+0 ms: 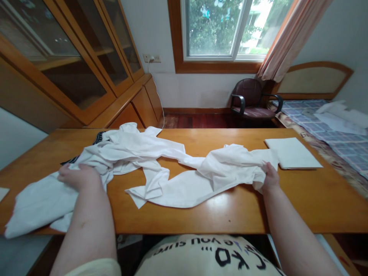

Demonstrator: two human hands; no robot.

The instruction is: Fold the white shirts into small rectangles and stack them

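White cloth (pixel 222 165) lies crumpled between hands, long way side to side. Right hand (pixel 270 177) pinches near right end; left hand (pixel 79 177) holds bunched left part.

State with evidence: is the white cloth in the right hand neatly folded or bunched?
Loosely bunched: the white cloth shows heaped creases and uneven edges across the table.
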